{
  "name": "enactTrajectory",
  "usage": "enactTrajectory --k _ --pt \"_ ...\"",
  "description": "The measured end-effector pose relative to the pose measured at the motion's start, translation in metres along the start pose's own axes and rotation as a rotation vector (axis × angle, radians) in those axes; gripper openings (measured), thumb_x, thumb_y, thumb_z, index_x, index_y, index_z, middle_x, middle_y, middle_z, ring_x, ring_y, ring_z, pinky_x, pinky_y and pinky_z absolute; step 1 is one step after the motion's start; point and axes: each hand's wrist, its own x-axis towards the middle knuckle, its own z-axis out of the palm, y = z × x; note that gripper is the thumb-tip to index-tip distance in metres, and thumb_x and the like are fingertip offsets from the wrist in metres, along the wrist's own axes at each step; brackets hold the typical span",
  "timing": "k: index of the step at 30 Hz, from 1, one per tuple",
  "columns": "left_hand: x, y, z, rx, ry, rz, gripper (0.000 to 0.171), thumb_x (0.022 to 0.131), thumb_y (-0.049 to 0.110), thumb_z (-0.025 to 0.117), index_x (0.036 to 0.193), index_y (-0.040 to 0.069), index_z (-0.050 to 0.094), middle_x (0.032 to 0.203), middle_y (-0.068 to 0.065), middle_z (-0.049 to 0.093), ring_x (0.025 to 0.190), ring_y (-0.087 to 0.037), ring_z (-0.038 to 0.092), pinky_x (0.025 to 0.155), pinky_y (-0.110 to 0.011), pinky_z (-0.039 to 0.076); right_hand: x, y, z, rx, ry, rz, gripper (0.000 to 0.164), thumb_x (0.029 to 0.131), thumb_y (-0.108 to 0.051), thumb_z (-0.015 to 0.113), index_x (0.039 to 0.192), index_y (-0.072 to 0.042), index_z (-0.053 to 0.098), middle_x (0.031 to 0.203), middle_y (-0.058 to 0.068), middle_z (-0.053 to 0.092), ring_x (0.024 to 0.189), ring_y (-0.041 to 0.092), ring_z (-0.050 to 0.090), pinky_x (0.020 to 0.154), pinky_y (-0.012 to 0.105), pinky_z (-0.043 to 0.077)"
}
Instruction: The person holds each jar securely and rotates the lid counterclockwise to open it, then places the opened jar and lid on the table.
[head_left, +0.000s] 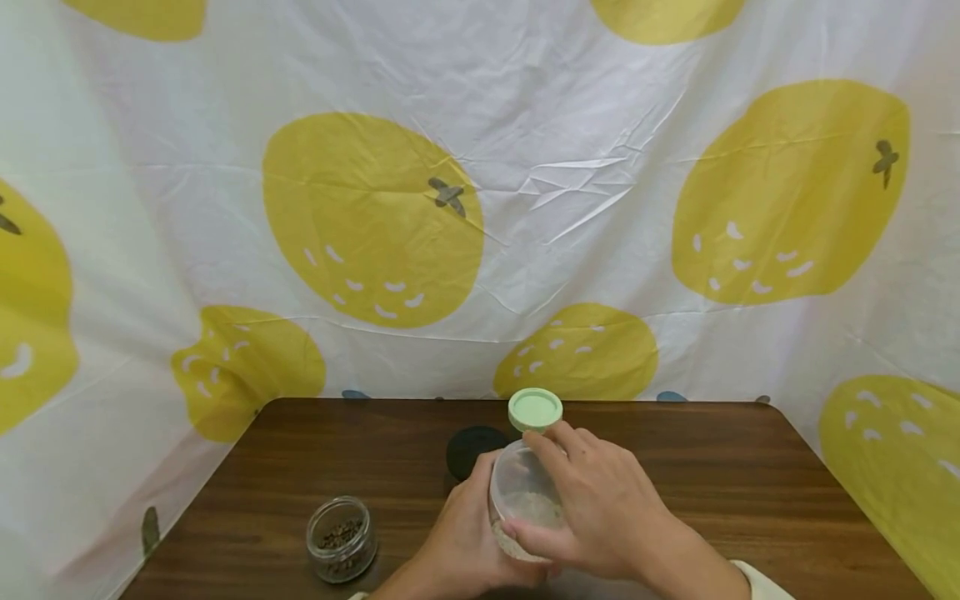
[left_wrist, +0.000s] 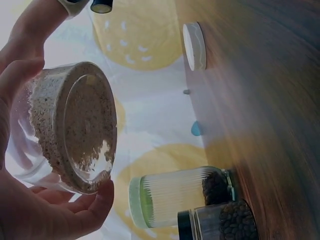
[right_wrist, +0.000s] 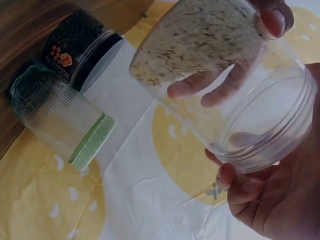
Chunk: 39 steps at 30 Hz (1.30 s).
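A clear plastic jar (head_left: 516, 477) is held up over the table, tilted, with beige flaky, crumbly contents in its lower part. Its threaded mouth has no lid on it. My left hand (head_left: 468, 533) wraps the jar's side, the fingers showing through the clear wall in the right wrist view. Across the mouth reaches my right hand (head_left: 607, 496), gripping the rim between thumb and fingers. From below, the left wrist view shows the jar's round base (left_wrist: 90, 125) with the contents settled against it.
An uncapped glass jar (head_left: 341, 542) with dark grains stands at the left. Behind the hands are a black-lidded jar (right_wrist: 82, 50) of dark beans and a ribbed jar (right_wrist: 62, 115) with a green lid. A white lid (left_wrist: 195, 46) lies on the wooden table (head_left: 360, 442). Lemon-print cloth hangs behind.
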Motion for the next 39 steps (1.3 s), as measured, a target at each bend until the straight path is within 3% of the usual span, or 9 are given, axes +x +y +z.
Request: enactTrajectory --k 5,11,15,20,23,28,31,36,39 --pt "-0.002 0.002 -0.003 -0.054 -0.043 -0.03 0.104 0.055 0.044 0.094 0.141 0.022 0.039 0.126 -0.003 0.064 0.099 -0.015 0.064 0.081 -0.036 0.057 -0.002 0.001 -0.003 0.039 0.014 -0.046 0.075 0.074 -0.067 0.067 0.125 -0.012 0.064 0.118 0.001 0.063 0.09 0.014 0.058 0.061 0.036 0.056" --pt "-0.003 0.001 -0.005 -0.115 -0.102 -0.019 0.1 0.057 0.041 0.094 0.14 0.027 0.039 0.128 -0.004 0.062 0.102 -0.017 0.063 0.083 -0.035 0.056 -0.002 0.003 -0.005 0.086 0.027 -0.101 0.072 0.075 -0.065 0.068 0.124 -0.013 0.065 0.112 0.0 0.063 0.086 0.011 0.056 0.056 0.031 0.054" --pt "-0.003 0.0 -0.007 -0.145 -0.146 0.023 0.098 0.06 0.037 0.094 0.14 0.028 0.039 0.13 -0.005 0.061 0.104 -0.019 0.063 0.084 -0.035 0.057 -0.002 0.005 -0.007 0.127 0.028 -0.152 0.069 0.078 -0.063 0.067 0.124 -0.013 0.065 0.108 -0.001 0.063 0.083 0.01 0.055 0.055 0.027 0.053" --pt "-0.002 -0.004 -0.01 -0.219 -0.201 0.107 0.094 0.065 0.027 0.092 0.142 0.022 0.038 0.131 -0.013 0.058 0.106 -0.023 0.062 0.085 -0.036 0.058 -0.002 0.007 -0.012 0.145 0.005 -0.191 0.069 0.079 -0.063 0.067 0.128 -0.014 0.063 0.117 -0.002 0.064 0.091 0.009 0.056 0.064 0.031 0.056" --pt "-0.001 -0.004 -0.011 -0.24 -0.222 0.11 0.092 0.067 0.025 0.092 0.142 0.023 0.038 0.131 -0.014 0.057 0.107 -0.023 0.061 0.085 -0.036 0.058 -0.002 0.007 -0.017 0.142 -0.035 -0.185 0.07 0.08 -0.064 0.065 0.131 -0.016 0.061 0.121 -0.004 0.063 0.093 0.008 0.054 0.068 0.031 0.056" --pt "-0.002 -0.004 -0.01 -0.26 -0.218 0.052 0.092 0.066 0.025 0.092 0.141 0.025 0.039 0.133 -0.011 0.056 0.108 -0.025 0.061 0.086 -0.034 0.057 -0.003 0.007 -0.021 0.124 -0.079 -0.133 0.079 0.08 -0.072 0.061 0.139 -0.02 0.056 0.127 -0.007 0.059 0.097 0.006 0.052 0.071 0.032 0.056" --pt "-0.002 -0.003 -0.008 -0.268 -0.175 0.038 0.095 0.065 0.026 0.093 0.142 0.023 0.039 0.132 -0.009 0.058 0.107 -0.025 0.062 0.085 -0.034 0.058 -0.002 0.009 -0.025 0.119 -0.094 -0.075 0.086 0.077 -0.077 0.059 0.144 -0.022 0.051 0.131 -0.008 0.057 0.102 0.008 0.053 0.073 0.036 0.057" --pt "-0.001 -0.001 -0.007 -0.151 -0.044 0.076 0.095 0.06 0.036 0.094 0.139 0.02 0.042 0.122 -0.005 0.066 0.099 -0.018 0.065 0.08 -0.035 0.059 0.0 0.008 -0.033 0.092 -0.148 0.102 0.085 0.08 -0.079 0.052 0.147 -0.025 0.047 0.129 -0.004 0.058 0.107 0.015 0.056 0.065 0.042 0.056" --pt "0.0 0.0 -0.005 -0.089 0.015 0.063 0.096 0.058 0.041 0.094 0.136 0.02 0.042 0.117 -0.002 0.068 0.096 -0.014 0.066 0.077 -0.035 0.06 0.002 0.005 -0.034 0.068 -0.177 0.228 0.084 0.083 -0.081 0.044 0.144 -0.024 0.05 0.124 -0.001 0.06 0.1 0.017 0.059 0.059 0.043 0.054"
